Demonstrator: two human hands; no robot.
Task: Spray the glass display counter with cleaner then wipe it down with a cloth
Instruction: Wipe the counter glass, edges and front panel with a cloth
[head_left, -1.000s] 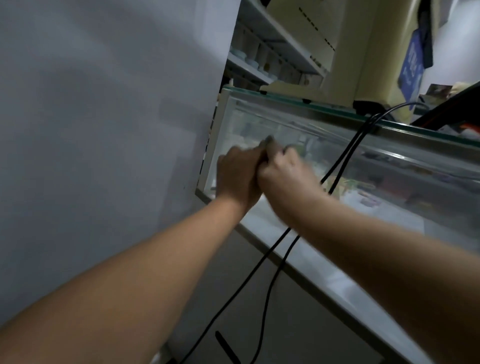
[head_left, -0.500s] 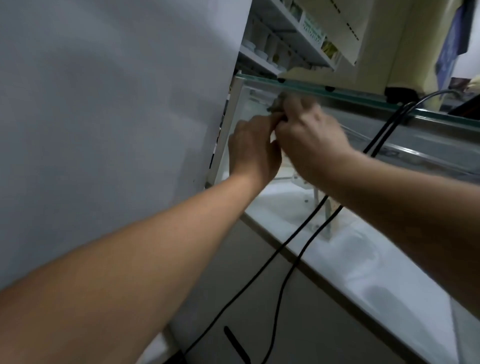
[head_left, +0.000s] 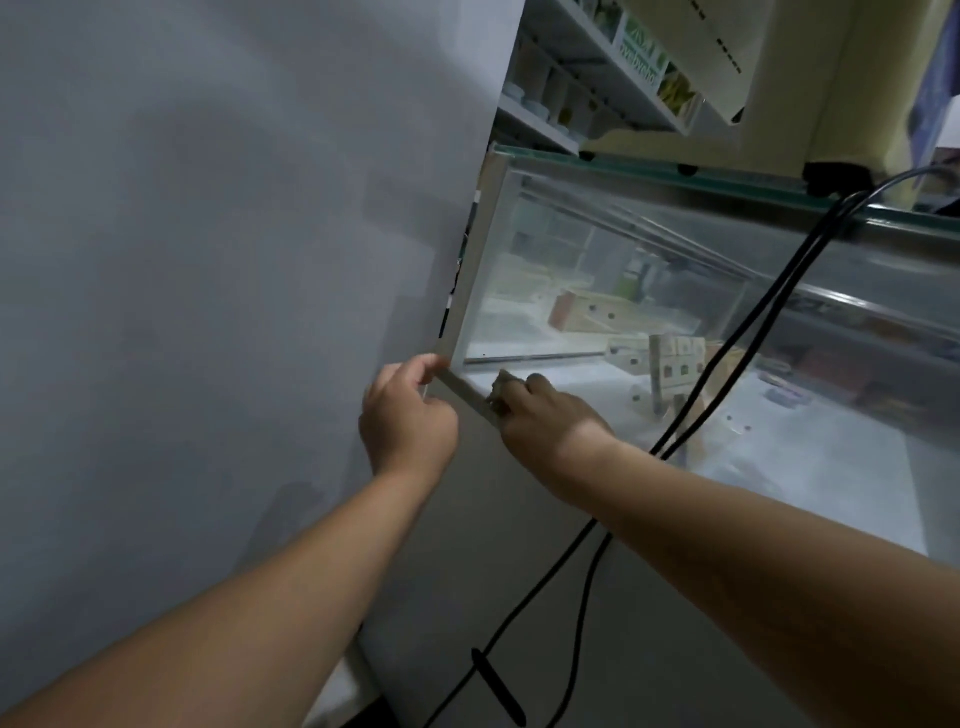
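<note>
Pressing a small grey cloth (head_left: 500, 387), bunched in the curled fingers of the right hand (head_left: 545, 415), onto the lower left corner of the glass display table (head_left: 571, 234), with the left hand (head_left: 408, 421) gripping the metal frame (head_left: 467, 397) just beside it, left of two black cables (head_left: 727, 353).

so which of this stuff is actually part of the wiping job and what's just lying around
Part of the job: glass display counter, cloth, right hand gripping the cloth, left hand holding the counter's corner.
Just lying about: black cables, boxes inside the case, shelf jars, cream machine on top.
</note>
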